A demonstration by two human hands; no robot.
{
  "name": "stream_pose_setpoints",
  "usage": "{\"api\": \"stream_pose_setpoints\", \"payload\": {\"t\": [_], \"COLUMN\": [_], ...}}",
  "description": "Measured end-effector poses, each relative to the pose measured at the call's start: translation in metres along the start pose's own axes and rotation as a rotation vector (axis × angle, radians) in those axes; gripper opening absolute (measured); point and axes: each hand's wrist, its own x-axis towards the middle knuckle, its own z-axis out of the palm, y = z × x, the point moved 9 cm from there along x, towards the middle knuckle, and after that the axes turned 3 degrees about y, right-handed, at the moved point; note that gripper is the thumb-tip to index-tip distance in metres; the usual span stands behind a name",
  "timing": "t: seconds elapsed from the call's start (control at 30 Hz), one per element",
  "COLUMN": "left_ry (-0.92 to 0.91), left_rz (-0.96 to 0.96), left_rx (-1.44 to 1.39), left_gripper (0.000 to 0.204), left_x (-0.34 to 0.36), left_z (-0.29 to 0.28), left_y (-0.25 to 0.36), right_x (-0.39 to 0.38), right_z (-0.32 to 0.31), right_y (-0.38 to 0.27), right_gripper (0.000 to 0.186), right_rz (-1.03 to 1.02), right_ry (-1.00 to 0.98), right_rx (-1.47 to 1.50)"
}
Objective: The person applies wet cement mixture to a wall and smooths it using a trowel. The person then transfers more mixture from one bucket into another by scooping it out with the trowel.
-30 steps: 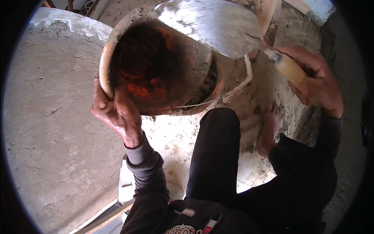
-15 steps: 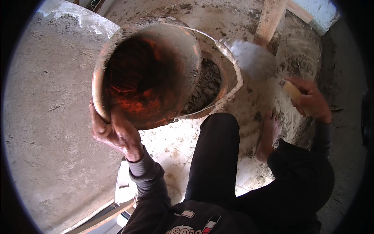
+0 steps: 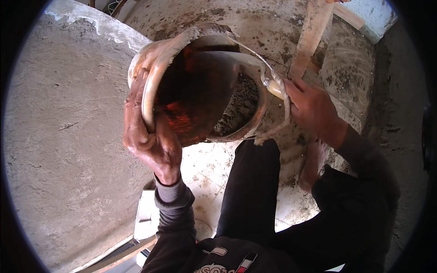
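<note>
A mud-caked bucket (image 3: 186,120) is tipped on its side, its dark inside glowing orange-red low down. My left hand (image 3: 152,132) grips its thick rim on the left, fingers outside and thumb within. My right hand (image 3: 316,107) is closed round the pale yellow handle of a trowel (image 3: 275,88), beside the bucket's wire bail (image 3: 287,107). The trowel's blade reaches left toward the bucket's mouth; blur hides its exact outline. Below and right of the tipped bucket, a second container's rim (image 3: 261,98) surrounds lumpy grey mortar (image 3: 239,107).
A rough plastered surface (image 3: 68,118) fills the left side. Wooden boards (image 3: 312,38) stand at the back right. Mortar spatters the floor (image 3: 207,182). My bare foot (image 3: 312,166) rests on the right, and my dark-trousered knee (image 3: 255,168) is just below the containers.
My right hand has swung the trowel left, from open space to the bucket's mouth. My left hand has shifted the tipped bucket rightward and turned it further over.
</note>
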Motion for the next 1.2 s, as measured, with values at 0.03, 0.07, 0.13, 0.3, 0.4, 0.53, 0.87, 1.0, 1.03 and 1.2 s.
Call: {"api": "stream_pose_setpoints", "payload": {"t": [0.03, 0.07, 0.13, 0.3, 0.4, 0.53, 0.87, 1.0, 1.03, 1.2], "left_ry": [-0.012, -0.024, -0.025, -0.107, -0.189, -0.328, -0.480, -0.408, -0.384, -0.204], "left_rz": [0.011, 0.023, 0.040, 0.051, -0.152, -0.351, -0.268, -0.387, -0.394, -0.478], "left_rx": [-0.014, -0.029, -0.154, -0.049, -0.127, -0.299, -0.419, -0.452, -0.448, -0.325], "left_gripper": [0.044, 0.044, 0.048, 0.045, 0.041, 0.036, 0.123, 0.132, 0.132, 0.075], "left_x": [0.003, 0.006, 0.006, -0.003, -0.009, -0.009, -0.035, -0.050, -0.050, -0.055], "left_z": [0.000, 0.002, 0.015, 0.030, 0.042, 0.051, 0.043, 0.053, 0.053, 0.055], "left_y": [-0.001, -0.002, -0.003, 0.005, -0.014, -0.035, -0.019, 0.004, 0.008, -0.003], "right_x": [0.000, 0.000, 0.003, 0.024, 0.046, 0.078, 0.096, 0.092, 0.091, 0.082], "right_z": [-0.004, -0.009, -0.017, -0.030, -0.037, -0.047, -0.020, -0.022, -0.023, -0.014], "right_y": [-0.007, -0.015, -0.026, -0.060, -0.057, -0.061, -0.085, -0.099, -0.102, -0.092], "right_gripper": [0.035, 0.035, 0.032, 0.032, 0.040, 0.030, 0.015, 0.011, 0.011, 0.013], "right_rz": [-0.040, -0.079, -0.057, 0.001, -0.013, -0.081, -0.055, -0.138, -0.163, -0.231], "right_ry": [0.071, 0.142, 0.067, -0.203, -0.451, -0.434, -0.465, -0.425, -0.418, -0.358], "right_rx": [-0.034, -0.068, -0.043, 0.151, 0.064, 0.053, 0.062, 0.094, 0.092, -0.092]}}
